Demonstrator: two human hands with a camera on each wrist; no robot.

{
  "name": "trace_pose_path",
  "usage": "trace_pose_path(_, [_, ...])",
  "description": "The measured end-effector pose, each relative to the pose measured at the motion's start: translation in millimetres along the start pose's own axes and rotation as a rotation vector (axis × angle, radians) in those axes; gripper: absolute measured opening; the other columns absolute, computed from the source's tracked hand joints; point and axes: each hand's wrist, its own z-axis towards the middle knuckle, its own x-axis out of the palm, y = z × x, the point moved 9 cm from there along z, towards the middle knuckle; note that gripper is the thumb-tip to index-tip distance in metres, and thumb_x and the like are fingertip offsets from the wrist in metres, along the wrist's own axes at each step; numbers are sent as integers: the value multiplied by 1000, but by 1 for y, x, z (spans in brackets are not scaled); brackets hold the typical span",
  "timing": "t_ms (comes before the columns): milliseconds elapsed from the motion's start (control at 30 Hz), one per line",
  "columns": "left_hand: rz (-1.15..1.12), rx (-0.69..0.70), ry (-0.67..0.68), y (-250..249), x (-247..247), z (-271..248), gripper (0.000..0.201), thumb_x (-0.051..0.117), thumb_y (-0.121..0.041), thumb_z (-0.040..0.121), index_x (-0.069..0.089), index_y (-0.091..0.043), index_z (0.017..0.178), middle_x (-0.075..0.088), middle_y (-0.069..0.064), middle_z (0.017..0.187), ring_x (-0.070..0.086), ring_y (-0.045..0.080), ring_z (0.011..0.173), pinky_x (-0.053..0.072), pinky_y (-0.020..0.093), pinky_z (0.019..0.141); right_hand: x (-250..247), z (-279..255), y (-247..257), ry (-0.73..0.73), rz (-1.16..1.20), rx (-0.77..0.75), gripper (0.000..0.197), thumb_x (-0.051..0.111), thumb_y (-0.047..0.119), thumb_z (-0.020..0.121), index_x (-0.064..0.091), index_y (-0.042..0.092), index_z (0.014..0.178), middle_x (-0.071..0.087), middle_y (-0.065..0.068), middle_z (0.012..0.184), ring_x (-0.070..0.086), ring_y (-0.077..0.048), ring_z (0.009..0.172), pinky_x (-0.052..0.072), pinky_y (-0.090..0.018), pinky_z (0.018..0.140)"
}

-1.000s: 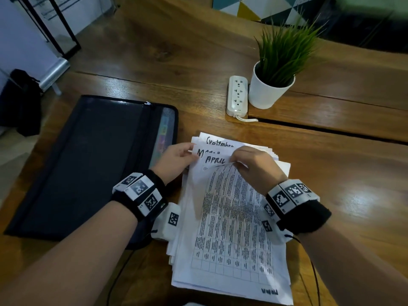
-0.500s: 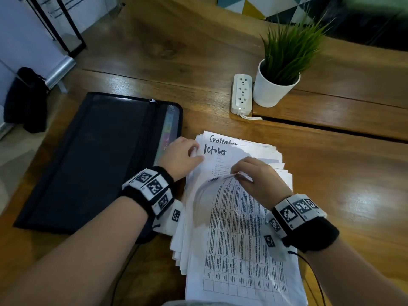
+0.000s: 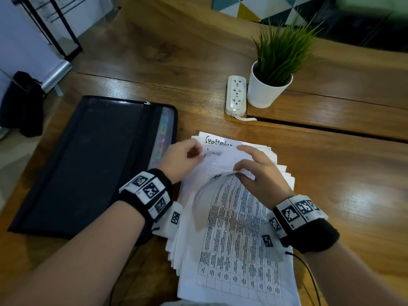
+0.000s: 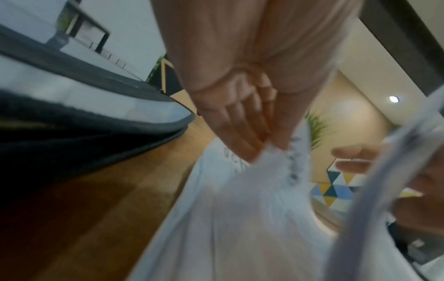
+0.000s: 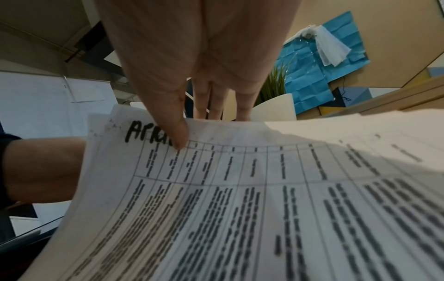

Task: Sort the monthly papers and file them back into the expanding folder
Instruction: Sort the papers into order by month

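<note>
A stack of white monthly papers (image 3: 238,239) lies on the wooden table, with a sheet marked "September" (image 3: 218,141) showing at its far edge. My right hand (image 3: 239,172) pinches the top edge of the printed sheet marked "April" (image 5: 240,190) and bends it up; its thumb (image 5: 177,136) presses on the label. My left hand (image 3: 199,156) pinches the top left corner of a blurred sheet (image 4: 252,190) lower in the stack. The black expanding folder (image 3: 88,162) lies flat to the left, its coloured tabs showing at the unzipped right edge.
A white power strip (image 3: 236,96) and a potted grass plant (image 3: 268,89) stand beyond the papers. A dark seam (image 3: 331,129) splits the table behind them. Bare wood (image 3: 342,184) lies to the right. A black bag (image 3: 22,107) sits on the floor at left.
My right hand has curled the April sheets back toward me. My left hand went from the March sheet to the October one and now lifts a blurred corner.
</note>
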Motion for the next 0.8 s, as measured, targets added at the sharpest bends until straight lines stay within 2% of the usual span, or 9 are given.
trace_pose_path(67, [-231, -18, 251, -6, 19, -13, 21, 68, 2, 82, 62, -18, 78, 65, -4, 79, 61, 11, 78, 53, 25, 75, 2, 4, 5, 45, -7, -47, 12, 72, 1, 76, 68, 9, 83, 54, -13, 131, 45, -28, 126, 29, -38, 105])
trace_pose_path(133, [-282, -43, 397, -9, 29, -23, 19, 66, 3, 83, 64, -16, 82, 67, -4, 78, 63, 8, 77, 53, 20, 72, 7, 8, 9, 117, -13, -71, 12, 71, 3, 77, 69, 10, 86, 65, -8, 114, 55, -27, 115, 33, -45, 105])
trace_pose_path(200, [-256, -58, 341, -6, 22, -22, 19, 62, 2, 85, 66, -16, 82, 68, -6, 78, 63, 2, 75, 51, 17, 71, 9, 8, 9, 165, 6, -36, 12, 67, 5, 81, 67, 11, 92, 69, -4, 94, 63, -25, 92, 48, -43, 91])
trace_pose_path(267, [-173, -63, 150, 3, 5, -14, 18, 57, -3, 89, 67, -18, 84, 67, -6, 84, 62, 2, 81, 47, 16, 76, 8, 6, 5, 180, 38, 45, 17, 63, 8, 86, 60, 12, 102, 67, -1, 94, 64, -23, 86, 49, -32, 79])
trace_pose_path(400, [137, -138, -66, 24, -8, 0, 14, 64, -14, 86, 59, -16, 99, 61, -3, 96, 58, 13, 88, 47, 24, 80, 7, 1, 4, 190, 66, 134, 34, 60, 11, 89, 51, 18, 120, 62, 5, 96, 58, -13, 81, 45, -25, 78])
trace_pose_path(500, [257, -210, -78, 32, -3, 5, 24, 69, -19, 80, 60, -16, 101, 61, -2, 103, 60, 12, 88, 50, 26, 78, 5, -1, 11, 154, 39, 28, 19, 63, 6, 85, 66, 12, 102, 68, 0, 93, 63, -18, 84, 52, -36, 79])
trace_pose_path(600, [267, -159, -222, 19, -14, 4, 17, 65, -11, 80, 57, -17, 94, 58, -1, 96, 56, 14, 84, 48, 27, 75, 5, -4, 9, 135, 47, 14, 12, 66, 5, 83, 68, 11, 93, 65, 0, 93, 59, -14, 81, 50, -30, 76])
trace_pose_path(700, [316, -112, -204, 11, -13, 3, 17, 63, -9, 83, 57, -17, 97, 55, 0, 98, 54, 15, 86, 46, 26, 77, 0, -4, 3, 112, 42, 29, 11, 66, 6, 83, 68, 9, 93, 60, -1, 100, 55, -11, 83, 43, -22, 78])
trace_pose_path(800, [362, -134, -30, 17, 2, 6, 48, 68, -12, 81, 50, -16, 125, 52, 5, 122, 53, 20, 109, 45, 32, 97, -2, -3, 1, 125, 50, 27, 9, 65, 6, 83, 67, 8, 92, 60, -2, 101, 58, -15, 85, 45, -25, 79])
